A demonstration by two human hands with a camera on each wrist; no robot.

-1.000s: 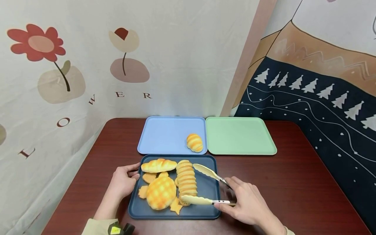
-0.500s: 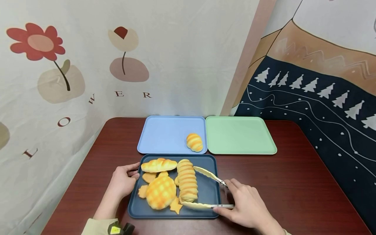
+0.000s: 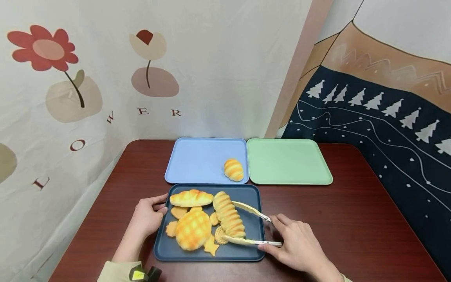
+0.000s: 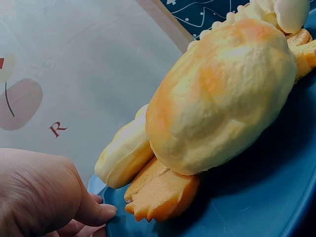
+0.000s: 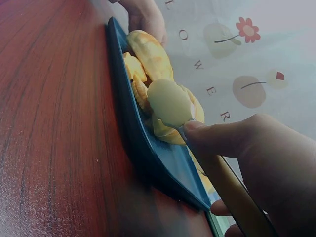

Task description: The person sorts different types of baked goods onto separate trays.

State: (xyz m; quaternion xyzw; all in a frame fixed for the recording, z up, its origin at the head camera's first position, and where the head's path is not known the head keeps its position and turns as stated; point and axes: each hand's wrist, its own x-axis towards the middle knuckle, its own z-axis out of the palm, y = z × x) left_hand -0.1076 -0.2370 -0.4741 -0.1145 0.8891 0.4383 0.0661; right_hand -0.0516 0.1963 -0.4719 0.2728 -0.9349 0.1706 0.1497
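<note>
A dark blue tray (image 3: 246, 252) holds a long ridged bread roll (image 3: 229, 215), lying at a slant between the spread arms of the tongs (image 3: 248, 207). These have pale tips and metal handles, and my right hand (image 3: 297, 243) grips them at the tray's right side. The lower tip is at the roll's near end, the upper one beside its far part. My left hand (image 3: 149, 217) holds the tray's left rim, its thumb (image 4: 101, 210) at the edge in the left wrist view. Also on the tray are a round crosshatched bun (image 3: 193, 231), a croissant (image 3: 190, 198) and several cookies, including a star-shaped cookie (image 3: 211, 246).
Behind the dark tray, a light blue tray (image 3: 201, 156) carries a small striped roll (image 3: 233, 170). A green tray (image 3: 287, 160) adjoins it on the right. All stand on a dark red wooden table (image 3: 352, 219) against a printed cloth backdrop (image 3: 225, 70).
The long roll has turned, its near end swinging right. A round cookie and a small one beside it are uncovered. The tongs' lower arm shifted with it; the left hand stayed at the rim.
</note>
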